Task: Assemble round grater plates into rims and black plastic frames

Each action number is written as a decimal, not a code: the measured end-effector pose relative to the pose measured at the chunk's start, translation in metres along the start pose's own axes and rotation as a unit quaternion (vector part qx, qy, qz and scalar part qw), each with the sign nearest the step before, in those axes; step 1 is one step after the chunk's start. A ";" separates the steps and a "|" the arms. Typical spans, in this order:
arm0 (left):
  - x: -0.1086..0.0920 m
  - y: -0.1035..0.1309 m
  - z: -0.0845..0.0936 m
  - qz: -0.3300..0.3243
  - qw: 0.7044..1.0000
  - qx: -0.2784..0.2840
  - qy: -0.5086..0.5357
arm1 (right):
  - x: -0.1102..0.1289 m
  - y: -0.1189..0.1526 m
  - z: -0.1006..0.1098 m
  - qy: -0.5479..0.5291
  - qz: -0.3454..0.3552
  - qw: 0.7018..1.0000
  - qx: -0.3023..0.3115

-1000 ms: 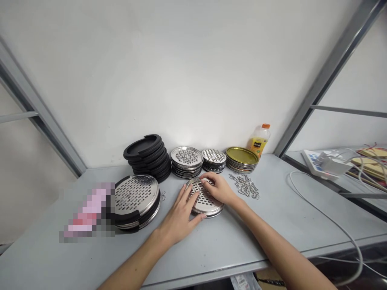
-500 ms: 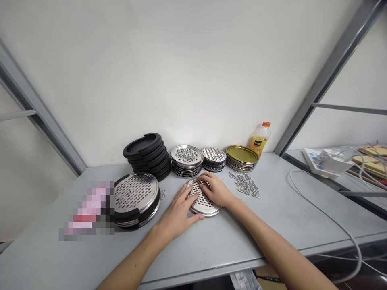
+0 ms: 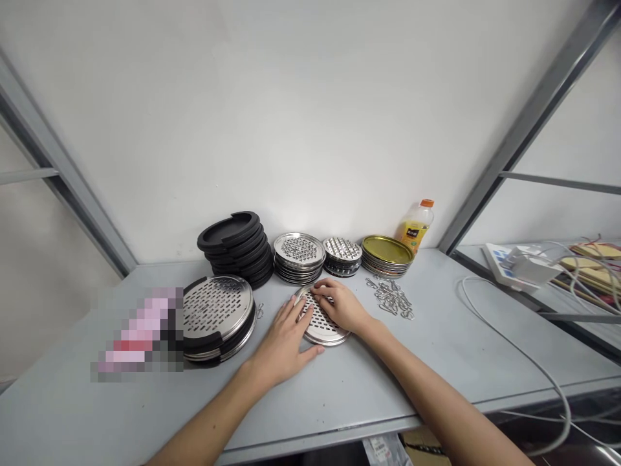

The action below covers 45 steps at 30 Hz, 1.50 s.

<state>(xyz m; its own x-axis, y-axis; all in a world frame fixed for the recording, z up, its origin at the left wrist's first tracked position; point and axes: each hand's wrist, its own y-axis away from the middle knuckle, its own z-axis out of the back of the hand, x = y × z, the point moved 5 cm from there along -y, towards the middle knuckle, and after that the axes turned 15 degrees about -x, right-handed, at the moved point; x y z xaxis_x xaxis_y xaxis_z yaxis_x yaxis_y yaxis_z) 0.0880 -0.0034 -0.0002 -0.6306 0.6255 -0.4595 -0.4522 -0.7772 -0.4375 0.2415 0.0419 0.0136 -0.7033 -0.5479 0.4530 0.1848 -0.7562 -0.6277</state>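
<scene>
1. I am looking over a grey tabletop point(image 3: 366, 388) that is running from the white wall point(image 3: 310, 116) to a straight near edge; open room is lying between that edge and the slotted metal disc point(image 3: 324, 329), and more is spreading right of the right forearm.
2. Far side, room is tightening: from left to right, black round pieces point(image 3: 237, 249), grater discs point(image 3: 299, 259), smaller grater discs point(image 3: 342, 254) and gold-topped lids point(image 3: 387, 251) are standing stacked along the wall.
3. A black-edged disc stack point(image 3: 218, 317) is bounding the left, and loose wire clips point(image 3: 391, 300) are lying right and far of the disc.
4. The disc is resting near the middle of the tabletop, between and partly under both hands.
5. I am seeing the left hand point(image 3: 286, 336) lying unclenched, fingers and thumb spreading along the left rim.
6. The right hand point(image 3: 342, 307) is reaching over the far part, fingers curling; I cannot tell whether they are pinching anything.
7. The disc is lying flat, slotted face up; being round, it is pointing no particular way, while its slots are running roughly left to right.
</scene>
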 end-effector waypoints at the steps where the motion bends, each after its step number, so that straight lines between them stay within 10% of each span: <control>1: 0.000 0.000 0.001 -0.001 1.000 0.005 -0.003 | 0.000 0.000 0.000 0.003 0.001 1.000 -0.001; 24: 0.004 -0.006 0.013 0.094 0.989 -0.070 0.091 | 0.006 -0.001 0.005 -0.024 0.008 1.000 -0.017; 45: 0.004 -0.007 0.009 0.023 0.996 -0.082 0.038 | 0.003 -0.009 0.014 -0.070 -0.017 0.997 -0.032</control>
<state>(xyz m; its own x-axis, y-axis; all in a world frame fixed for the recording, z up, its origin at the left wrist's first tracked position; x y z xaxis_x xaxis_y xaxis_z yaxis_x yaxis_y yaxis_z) 0.0831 0.0036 0.0076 -0.5958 0.5973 -0.5369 -0.3100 -0.7877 -0.5323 0.2469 0.0419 0.0293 -0.6052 -0.5702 0.5555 0.1153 -0.7532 -0.6476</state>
